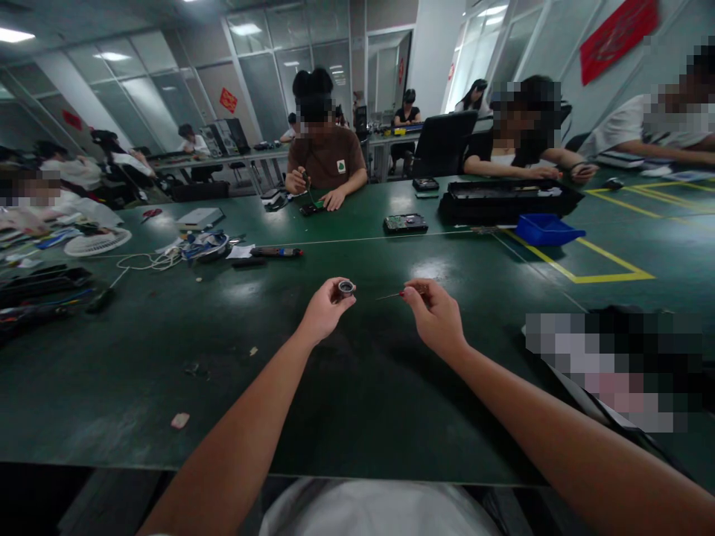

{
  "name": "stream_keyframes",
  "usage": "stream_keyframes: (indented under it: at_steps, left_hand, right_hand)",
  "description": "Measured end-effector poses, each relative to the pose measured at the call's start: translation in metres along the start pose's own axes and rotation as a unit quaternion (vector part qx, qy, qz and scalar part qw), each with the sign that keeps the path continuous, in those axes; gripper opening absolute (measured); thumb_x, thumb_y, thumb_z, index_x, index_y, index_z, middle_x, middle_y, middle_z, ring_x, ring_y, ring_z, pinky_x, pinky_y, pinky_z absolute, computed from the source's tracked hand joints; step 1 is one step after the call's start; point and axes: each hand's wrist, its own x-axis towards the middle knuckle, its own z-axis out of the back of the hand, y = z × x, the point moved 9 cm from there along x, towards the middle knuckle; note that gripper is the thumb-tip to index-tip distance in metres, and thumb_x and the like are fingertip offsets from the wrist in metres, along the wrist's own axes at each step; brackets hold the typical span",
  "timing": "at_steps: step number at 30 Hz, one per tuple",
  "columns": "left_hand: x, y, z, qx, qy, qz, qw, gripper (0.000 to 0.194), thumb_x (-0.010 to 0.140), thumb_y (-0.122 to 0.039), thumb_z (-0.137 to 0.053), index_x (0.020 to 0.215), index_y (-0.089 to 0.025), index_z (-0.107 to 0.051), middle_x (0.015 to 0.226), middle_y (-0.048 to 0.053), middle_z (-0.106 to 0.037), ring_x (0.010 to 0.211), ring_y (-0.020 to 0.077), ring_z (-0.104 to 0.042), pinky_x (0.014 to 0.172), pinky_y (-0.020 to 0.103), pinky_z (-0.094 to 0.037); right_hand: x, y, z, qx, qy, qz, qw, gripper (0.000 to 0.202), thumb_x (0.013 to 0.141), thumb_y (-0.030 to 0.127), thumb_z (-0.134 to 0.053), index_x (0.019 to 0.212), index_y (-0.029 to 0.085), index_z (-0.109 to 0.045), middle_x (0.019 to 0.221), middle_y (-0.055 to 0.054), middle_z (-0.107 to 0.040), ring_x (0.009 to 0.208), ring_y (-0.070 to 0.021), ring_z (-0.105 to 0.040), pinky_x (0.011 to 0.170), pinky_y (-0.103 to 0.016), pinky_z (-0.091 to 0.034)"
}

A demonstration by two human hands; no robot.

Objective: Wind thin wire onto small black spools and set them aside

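Between thumb and fingers of my left hand [325,309] is a small round metal part [346,287], its ring-shaped end facing up with a dark inside. My right hand [439,316] pinches a thin pointed tool [389,296] that has a red piece near the fingertips; its slim shaft points left toward the metal part without touching it. Most of the tool's handle is hidden in my fingers, so its exact kind does not show. Both hands are held over the green table [385,417].
Ahead lie a drive-like device with an exposed circuit board [406,222], a blue bin [547,229] and a long black case [508,199]. Cables [204,246] and a pen-like tool [276,252] are to the left. A person [327,160] works opposite; others sit around.
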Motion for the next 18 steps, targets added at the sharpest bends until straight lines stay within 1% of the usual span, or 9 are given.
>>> stream_keyframes:
  at_steps: [2,5,9,11,14,18]
  left_hand:
    - [-0.002,-0.001,-0.001,0.043,0.008,-0.015,0.999,0.038,0.08,-0.019,-0.073,0.116,-0.018,-0.062,0.117,0.01,-0.067,0.11,0.0215,-0.063,0.105,0.041,-0.045]
    - [-0.008,-0.006,-0.003,0.117,0.017,-0.029,0.992,0.04,0.08,-0.017,-0.073,0.119,-0.021,-0.065,0.118,0.008,-0.068,0.109,0.0222,-0.063,0.105,0.041,-0.045]
    - [-0.017,-0.017,-0.009,0.194,0.026,-0.043,0.98,0.042,0.081,-0.017,-0.073,0.122,-0.024,-0.067,0.123,0.006,-0.068,0.115,0.0234,-0.062,0.108,0.041,-0.043]
    - [-0.019,-0.02,-0.011,0.212,0.023,-0.048,0.976,0.043,0.08,-0.016,-0.073,0.123,-0.023,-0.067,0.125,0.006,-0.067,0.119,0.0241,-0.06,0.111,0.042,-0.041]
    - [-0.02,-0.022,-0.012,0.225,0.026,-0.046,0.973,0.043,0.08,-0.016,-0.073,0.122,-0.023,-0.067,0.126,0.006,-0.067,0.122,0.0246,-0.059,0.113,0.043,-0.039]
    - [-0.019,-0.024,-0.013,0.227,0.033,-0.046,0.972,0.043,0.081,-0.016,-0.072,0.123,-0.023,-0.067,0.126,0.006,-0.067,0.122,0.0245,-0.058,0.113,0.042,-0.04]
  right_hand:
    - [-0.002,0.002,0.003,0.007,-0.003,0.0,1.0,0.027,0.093,0.041,-0.056,0.107,0.02,-0.066,0.089,-0.007,-0.075,0.077,-0.0214,-0.07,0.073,-0.037,-0.053]
    - [-0.004,0.009,0.003,0.002,0.008,0.013,1.0,0.029,0.094,0.039,-0.056,0.114,0.021,-0.066,0.094,-0.008,-0.076,0.077,-0.0219,-0.071,0.071,-0.037,-0.055]
    - [-0.007,0.02,0.002,-0.012,0.024,0.042,0.999,0.028,0.093,0.037,-0.058,0.115,0.021,-0.067,0.101,-0.008,-0.077,0.088,-0.0236,-0.073,0.08,-0.04,-0.055]
    - [-0.008,0.023,0.003,-0.007,0.024,0.046,0.999,0.027,0.093,0.037,-0.059,0.113,0.021,-0.067,0.1,-0.007,-0.077,0.09,-0.0237,-0.073,0.081,-0.039,-0.055]
    - [-0.009,0.025,0.004,0.008,0.022,0.049,0.999,0.025,0.093,0.039,-0.058,0.108,0.021,-0.067,0.094,-0.006,-0.078,0.087,-0.0231,-0.074,0.079,-0.038,-0.056]
    - [-0.01,0.028,0.0,0.009,0.043,0.057,0.997,0.024,0.094,0.04,-0.058,0.107,0.021,-0.067,0.093,-0.006,-0.078,0.086,-0.0229,-0.074,0.076,-0.037,-0.055]
